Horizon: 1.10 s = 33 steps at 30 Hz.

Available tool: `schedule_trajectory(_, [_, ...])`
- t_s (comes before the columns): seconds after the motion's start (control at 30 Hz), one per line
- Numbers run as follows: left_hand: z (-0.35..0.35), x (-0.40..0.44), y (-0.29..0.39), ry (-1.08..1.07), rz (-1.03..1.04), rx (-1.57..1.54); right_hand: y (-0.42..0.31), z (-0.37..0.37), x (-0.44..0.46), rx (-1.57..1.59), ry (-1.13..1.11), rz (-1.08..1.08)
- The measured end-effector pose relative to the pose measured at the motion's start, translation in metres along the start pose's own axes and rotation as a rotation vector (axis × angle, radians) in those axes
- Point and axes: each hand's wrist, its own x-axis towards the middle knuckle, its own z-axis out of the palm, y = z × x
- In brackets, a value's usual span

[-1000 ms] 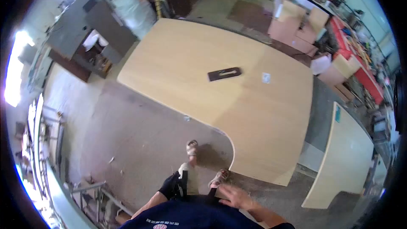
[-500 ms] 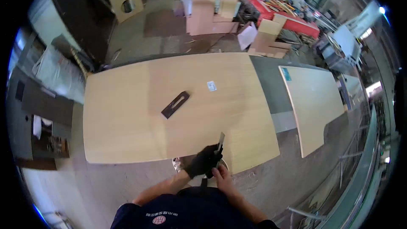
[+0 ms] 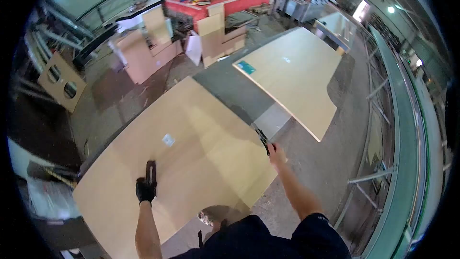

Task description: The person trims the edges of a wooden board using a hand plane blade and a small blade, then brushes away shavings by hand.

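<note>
My left hand point(image 3: 145, 190), in a black glove, is closed round the lower end of a dark oblong block point(image 3: 151, 170) with a long slot. The block is over the large pale wood board point(image 3: 215, 139); I cannot tell whether it touches the surface. My bare right hand point(image 3: 277, 155) is shut on a dark utility knife point(image 3: 262, 137), its tip pointing up and left by the board's right edge. A small white label point(image 3: 168, 140) lies on the board.
A second pale board point(image 3: 297, 81) with a notched edge lies to the right. Behind stand cut panels point(image 3: 143, 55) and a red table point(image 3: 244, 1) heaped with tools. A long green rail structure point(image 3: 402, 129) runs along the right.
The view has swung right. My hands, together at the board's near edge before, are now apart: the left has taken hold of the slotted block, the right has carried the knife rightward.
</note>
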Motion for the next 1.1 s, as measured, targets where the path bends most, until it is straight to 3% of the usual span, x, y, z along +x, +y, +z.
schedule_trajectory(0.1, [0.001,0.013,0.026,-0.285,-0.060,-0.090,0.004,0.013,0.069,0.008,0.058,0.047])
schedule_trajectory(0.17, [0.026,0.014,0.043,-0.246,-0.070,-0.471,0.009,0.022,0.105,0.042,0.040,0.097])
schedule_trajectory(0.2, [0.039,0.017,0.052,-0.225,-0.077,-0.658,0.011,0.024,0.115,0.080,0.079,0.066])
schedule_trajectory(0.23, [0.059,0.027,0.066,-0.243,-0.037,-0.583,0.015,0.020,0.124,0.058,0.088,0.059])
schedule_trajectory(0.27, [0.020,0.006,0.146,-0.423,-0.131,-0.771,0.013,0.018,0.132,0.043,0.078,0.034])
schedule_trajectory(0.3, [0.066,0.027,0.142,-0.489,-0.155,-0.829,0.017,0.018,0.127,-0.022,0.180,-0.067])
schedule_trajectory(0.33, [0.088,0.030,0.168,-0.518,-0.031,-0.825,0.025,0.014,0.120,-0.075,0.286,-0.180])
schedule_trajectory(0.4, [0.103,0.029,0.247,-0.586,0.015,-0.784,0.047,0.002,0.104,-0.079,0.225,-0.254])
schedule_trajectory(0.43, [0.128,0.036,0.274,-0.591,0.140,-0.815,0.028,-0.019,0.079,0.041,0.073,-0.138])
schedule_trajectory(0.47, [0.108,0.031,0.326,-0.653,0.092,-0.745,0.025,-0.019,0.052,0.367,0.028,0.038])
schedule_trajectory(0.5, [0.149,0.043,0.339,-0.698,0.081,-0.885,0.039,-0.022,0.034,0.269,-0.094,0.075])
schedule_trajectory(0.53, [0.146,0.044,0.373,-0.686,0.158,-0.811,0.016,-0.038,0.002,0.247,-0.176,0.076])
schedule_trajectory(0.57, [0.197,0.062,0.384,-0.700,0.134,-0.913,0.037,-0.028,-0.018,0.353,-0.238,0.006])
schedule_trajectory(0.6, [0.182,0.059,0.412,-0.721,0.106,-0.907,0.006,-0.034,-0.043,0.202,-0.177,-0.049])
schedule_trajectory(0.63, [0.208,0.070,0.426,-0.676,0.135,-0.936,0.031,-0.029,-0.057,0.191,-0.335,-0.101])
schedule_trajectory(0.67, [0.243,0.079,0.429,-0.409,0.391,-0.848,0.034,-0.017,-0.075,0.243,-0.357,-0.047])
schedule_trajectory(0.7, [0.222,0.081,0.437,-0.580,0.340,-0.626,0.030,-0.007,-0.099,0.289,-0.381,0.015])
schedule_trajectory(0.73, [0.287,0.092,0.428,-0.400,0.577,-0.543,-0.005,-0.015,-0.120,0.273,-0.453,-0.053])
schedule_trajectory(0.77, [0.174,0.051,0.428,-0.523,0.261,-0.689,-0.037,-0.022,-0.138,0.260,-0.526,-0.118])
schedule_trajectory(0.83, [0.147,0.026,0.388,-0.361,0.353,-0.611,-0.039,-0.005,-0.164,0.191,-0.657,-0.156])
schedule_trajectory(0.9, [0.078,-0.002,0.325,-0.301,0.319,-0.639,-0.032,0.010,-0.190,0.121,-0.855,-0.134])
schedule_trajectory(0.97, [0.048,-0.018,0.224,-0.178,0.274,-0.622,-0.030,0.041,-0.216,0.031,-1.087,-0.065])
schedule_trajectory(1.07, [0.008,-0.055,0.053,0.046,-0.108,-0.667,-0.080,0.061,-0.243,0.112,-1.328,0.092])
schedule_trajectory(1.1, [-0.027,-0.070,0.017,0.087,-0.262,-0.602,-0.073,0.073,-0.218,0.104,-1.352,0.054])
